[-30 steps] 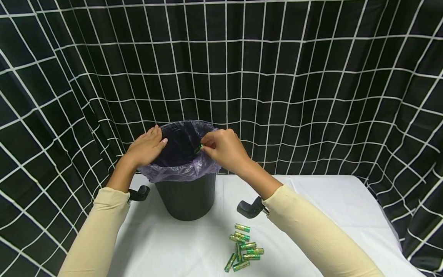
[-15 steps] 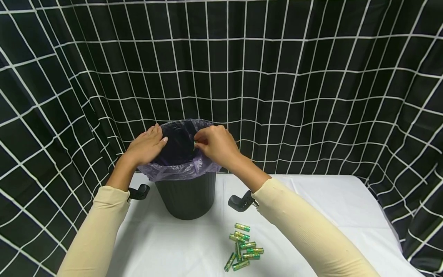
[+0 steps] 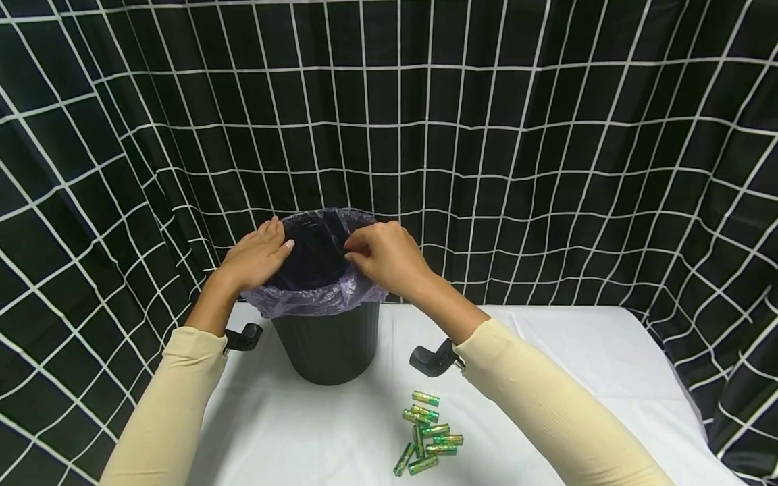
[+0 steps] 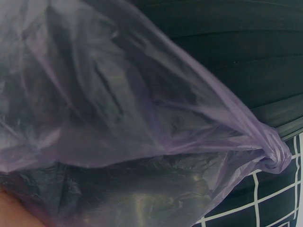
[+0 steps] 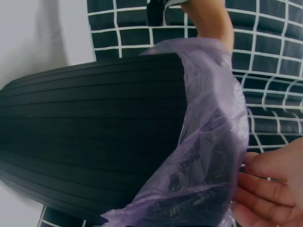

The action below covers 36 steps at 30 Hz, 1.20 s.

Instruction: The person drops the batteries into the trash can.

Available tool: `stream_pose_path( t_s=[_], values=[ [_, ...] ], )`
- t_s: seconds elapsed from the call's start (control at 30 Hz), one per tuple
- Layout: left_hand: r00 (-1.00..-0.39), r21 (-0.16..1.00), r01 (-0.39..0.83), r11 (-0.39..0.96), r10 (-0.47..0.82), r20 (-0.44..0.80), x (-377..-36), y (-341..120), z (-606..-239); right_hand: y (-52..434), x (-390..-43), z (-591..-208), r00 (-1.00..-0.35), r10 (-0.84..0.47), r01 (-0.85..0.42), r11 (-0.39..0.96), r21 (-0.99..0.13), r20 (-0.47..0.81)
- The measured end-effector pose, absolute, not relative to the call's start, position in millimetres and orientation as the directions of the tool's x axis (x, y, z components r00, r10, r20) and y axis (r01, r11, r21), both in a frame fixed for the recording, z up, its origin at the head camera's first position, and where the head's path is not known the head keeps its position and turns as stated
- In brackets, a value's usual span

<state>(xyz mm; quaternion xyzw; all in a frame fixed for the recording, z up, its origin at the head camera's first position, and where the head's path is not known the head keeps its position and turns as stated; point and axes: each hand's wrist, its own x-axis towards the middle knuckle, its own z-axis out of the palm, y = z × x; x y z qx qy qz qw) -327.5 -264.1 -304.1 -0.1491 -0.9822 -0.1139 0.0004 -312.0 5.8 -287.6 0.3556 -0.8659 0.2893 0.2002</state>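
A black ribbed bin [image 3: 328,344] with a purple plastic liner [image 3: 316,297] stands on the white table [image 3: 577,364]. My left hand [image 3: 258,256] rests flat on the bin's left rim, fingers straight over the liner. My right hand [image 3: 383,260] hovers at the right rim with its fingertips drawn over the opening; no battery shows in it. In the right wrist view its fingers [image 5: 270,189] lie loosely extended beside the liner [image 5: 208,142] and the bin wall [image 5: 85,127]. The left wrist view is filled by the liner [image 4: 118,118] over the bin wall [image 4: 246,56].
Several green and gold batteries [image 3: 428,432] lie in a loose pile on the table in front of the bin, to its right. A black curtain with a white grid [image 3: 547,169] hangs close behind and on both sides.
The green battery pinched in my right hand a second ago is no longer visible. That hand moved slightly left over the bin's opening. The left hand has stayed put.
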Motion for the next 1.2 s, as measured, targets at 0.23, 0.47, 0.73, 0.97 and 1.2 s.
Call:
stream_pose_path(
  t_s=[0.23,0.47,0.73,0.97,1.2],
  values=[
    [-0.955,0.230,0.294,0.928,0.293,0.037,-327.3,-263.6,-304.1,16.7,-298.5,-290.8,-0.632,-0.491,-0.764,0.527,-0.373,0.599],
    [-0.956,0.233,0.291,0.928,0.291,0.039,-326.4,-263.5,-303.8,28.3,-282.3,-298.2,-0.595,-0.492,-0.791,0.499,-0.354,0.636],
    [-0.952,0.245,0.304,0.921,0.302,0.048,-325.6,-263.0,-303.1,37.1,-265.4,-305.5,-0.561,-0.490,-0.815,0.465,-0.344,0.667],
    [-0.954,0.233,0.299,0.925,0.297,0.043,-327.6,-263.3,-305.3,45.9,-254.3,-313.0,-0.540,-0.499,-0.829,0.456,-0.324,0.678],
    [-0.956,0.234,0.292,0.927,0.292,0.036,-328.3,-263.8,-304.5,55.8,-244.4,-322.4,-0.528,-0.478,-0.833,0.454,-0.318,0.701]
  ],
)
